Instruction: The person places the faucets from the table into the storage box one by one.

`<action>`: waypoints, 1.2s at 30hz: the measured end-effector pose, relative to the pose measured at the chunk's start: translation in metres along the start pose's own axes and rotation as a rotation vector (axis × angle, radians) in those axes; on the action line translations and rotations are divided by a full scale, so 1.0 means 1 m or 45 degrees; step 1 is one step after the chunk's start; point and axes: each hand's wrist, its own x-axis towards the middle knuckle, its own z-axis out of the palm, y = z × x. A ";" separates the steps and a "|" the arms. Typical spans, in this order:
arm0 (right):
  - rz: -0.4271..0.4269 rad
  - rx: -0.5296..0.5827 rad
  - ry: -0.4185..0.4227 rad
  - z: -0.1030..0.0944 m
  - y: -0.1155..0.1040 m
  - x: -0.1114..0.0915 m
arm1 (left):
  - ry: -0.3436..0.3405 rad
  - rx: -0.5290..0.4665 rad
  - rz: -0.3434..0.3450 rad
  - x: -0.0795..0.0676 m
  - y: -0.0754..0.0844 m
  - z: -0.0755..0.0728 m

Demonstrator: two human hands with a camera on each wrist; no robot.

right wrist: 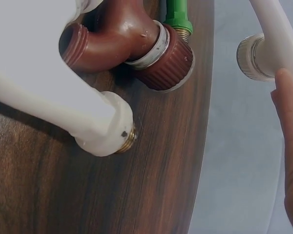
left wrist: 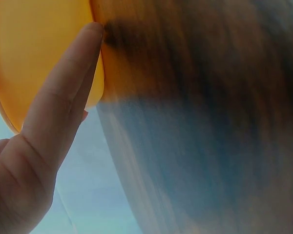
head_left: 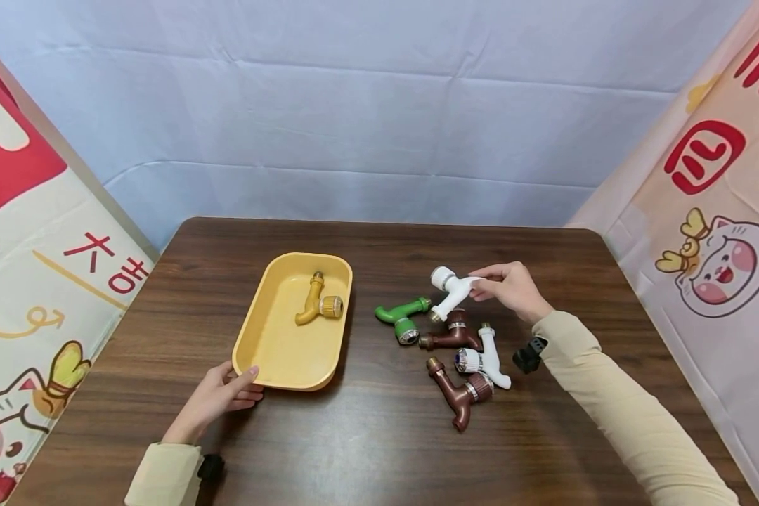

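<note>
My right hand (head_left: 512, 289) pinches a white faucet (head_left: 458, 292) by its spout and holds it above the other faucets. In the right wrist view, part of this held white faucet (right wrist: 273, 48) shows at the upper right, beside a finger. My left hand (head_left: 221, 395) grips the near left corner of a yellow tray (head_left: 253, 330), thumb over the rim and the other fingers outside it. The left wrist view shows a finger lying against the tray (left wrist: 29, 44). Inside the tray lies a yellow faucet (head_left: 316, 302) with a ribbed knob.
Below the right hand lie a green faucet (head_left: 402, 316), a brown faucet (head_left: 445, 340), a second white faucet (head_left: 490, 358) and a nearer brown faucet (head_left: 458, 395), close together on the dark wooden table (head_left: 379, 450). A pale blue cloth (head_left: 379, 140) hangs behind the table's far edge.
</note>
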 end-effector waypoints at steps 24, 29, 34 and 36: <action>-0.078 0.060 0.011 0.003 -0.005 -0.002 | 0.004 -0.015 0.033 -0.003 -0.001 0.002; -0.079 0.069 0.009 0.004 -0.005 -0.002 | 0.011 -0.014 0.035 -0.003 0.000 0.003; -0.095 0.092 -0.003 0.005 -0.006 -0.002 | 0.023 -0.021 0.028 -0.003 0.001 0.004; -0.104 0.099 -0.009 0.005 -0.007 -0.002 | 0.027 -0.022 0.025 -0.004 0.001 0.004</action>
